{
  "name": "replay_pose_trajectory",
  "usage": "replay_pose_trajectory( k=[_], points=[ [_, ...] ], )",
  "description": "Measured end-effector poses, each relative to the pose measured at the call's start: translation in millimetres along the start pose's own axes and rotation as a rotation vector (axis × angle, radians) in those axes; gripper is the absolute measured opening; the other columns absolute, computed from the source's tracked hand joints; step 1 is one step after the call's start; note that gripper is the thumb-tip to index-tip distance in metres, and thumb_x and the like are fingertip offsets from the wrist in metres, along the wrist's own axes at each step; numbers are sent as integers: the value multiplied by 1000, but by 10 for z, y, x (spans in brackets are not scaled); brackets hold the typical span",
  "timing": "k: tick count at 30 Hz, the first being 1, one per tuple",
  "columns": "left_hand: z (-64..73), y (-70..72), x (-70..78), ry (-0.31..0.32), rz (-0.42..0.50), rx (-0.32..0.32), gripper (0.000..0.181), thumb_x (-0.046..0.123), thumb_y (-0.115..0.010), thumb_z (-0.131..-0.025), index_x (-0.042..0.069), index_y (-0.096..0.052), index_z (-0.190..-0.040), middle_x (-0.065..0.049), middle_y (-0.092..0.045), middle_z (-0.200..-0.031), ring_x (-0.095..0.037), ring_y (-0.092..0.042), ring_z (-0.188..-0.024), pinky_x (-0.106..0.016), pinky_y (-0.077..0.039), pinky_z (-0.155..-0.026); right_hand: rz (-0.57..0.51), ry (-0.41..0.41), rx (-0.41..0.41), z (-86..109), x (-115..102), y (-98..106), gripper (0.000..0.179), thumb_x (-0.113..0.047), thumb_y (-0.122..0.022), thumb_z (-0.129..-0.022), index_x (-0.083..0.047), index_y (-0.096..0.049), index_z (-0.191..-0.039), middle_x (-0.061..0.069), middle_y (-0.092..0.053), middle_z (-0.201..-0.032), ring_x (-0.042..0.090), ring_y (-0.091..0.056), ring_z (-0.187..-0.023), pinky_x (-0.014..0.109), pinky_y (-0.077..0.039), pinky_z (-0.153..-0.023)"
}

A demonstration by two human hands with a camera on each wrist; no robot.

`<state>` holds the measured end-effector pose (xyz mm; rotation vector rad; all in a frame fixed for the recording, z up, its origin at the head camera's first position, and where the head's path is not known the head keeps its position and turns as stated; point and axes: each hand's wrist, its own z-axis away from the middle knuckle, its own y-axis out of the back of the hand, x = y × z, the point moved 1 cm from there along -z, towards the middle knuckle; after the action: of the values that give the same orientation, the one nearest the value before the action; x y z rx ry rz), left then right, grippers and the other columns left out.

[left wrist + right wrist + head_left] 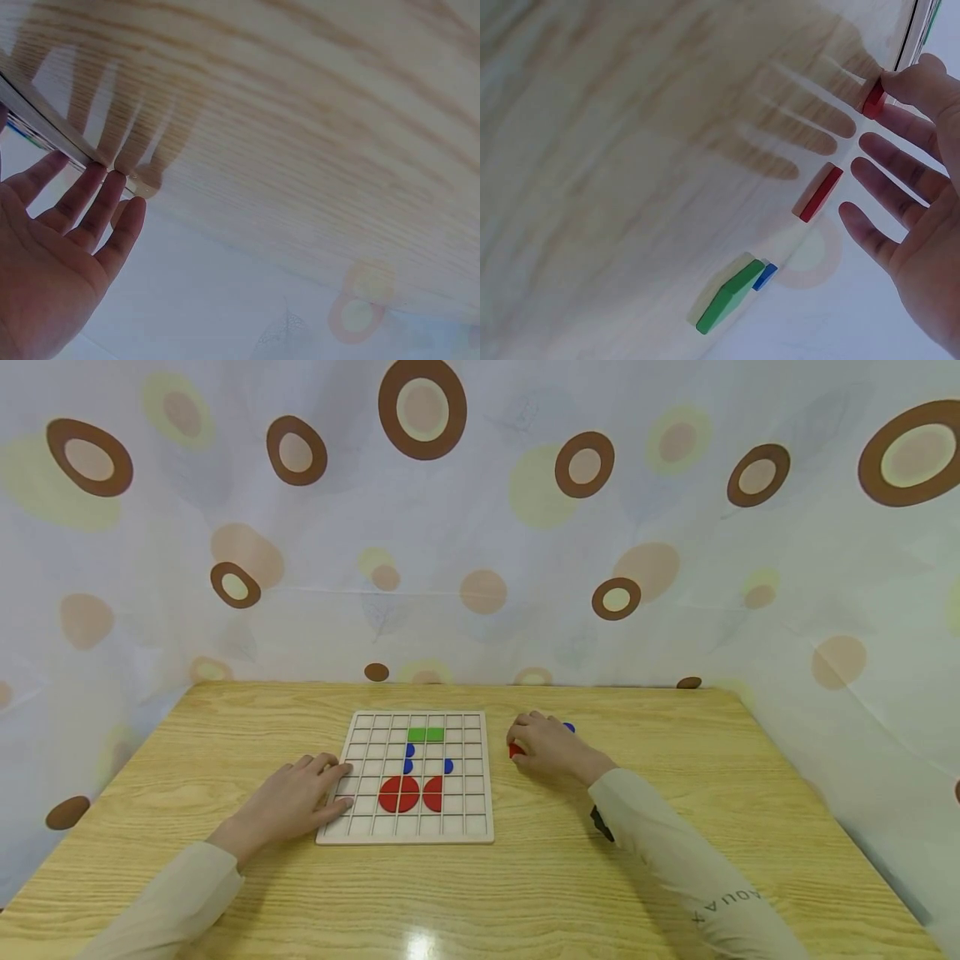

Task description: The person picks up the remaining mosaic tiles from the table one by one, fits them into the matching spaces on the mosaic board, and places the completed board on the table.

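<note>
A white grid board (465, 828) lies on the table with flat colored pieces in its cells. Two green squares (416, 735) sit side by side near its top, above three small blue rounded pieces (448, 767). Lower down are a red disc of quarter pieces (388, 787) and a red half-disc (433, 795). My left hand (288, 797) rests at the board's left edge, fingers spread and fingertips touching it. Right of the board, my right hand (547, 743) pinches a red piece (874, 99) between thumb and index finger, its other fingers extended.
Beyond my right hand, the right wrist view shows another red piece (821, 193), a green piece (731, 298) and a blue piece (765, 277) on the wooden table (675, 735). A patterned curtain (480, 527) hangs behind the table and along its sides.
</note>
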<state>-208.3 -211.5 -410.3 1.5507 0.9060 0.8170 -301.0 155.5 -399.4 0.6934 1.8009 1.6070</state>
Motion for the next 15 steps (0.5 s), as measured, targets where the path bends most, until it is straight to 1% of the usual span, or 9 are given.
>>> replay_pose_trajectory(
  k=[8,15],
  points=[
    [1,-6,1,1,0,0,52,44,-56,-87,9,-55,-125,-11,-55,-118,-31,-54,-104,-50,-45,-85,28,20,8,-8,-5,-3,18,-24,-65,-85,-12,-63,-98,2,-59,-103,22,-51,-97,44,-46,-81],
    [0,-7,3,3,1,-3,52,44,-55,-87,9,-55,-125,-12,-55,-118,-31,-54,-105,-50,-46,-85,57,25,13,-17,-6,-3,18,-26,-65,-84,-13,-64,-97,2,-59,-104,21,-51,-97,43,-46,-80]
  ],
)
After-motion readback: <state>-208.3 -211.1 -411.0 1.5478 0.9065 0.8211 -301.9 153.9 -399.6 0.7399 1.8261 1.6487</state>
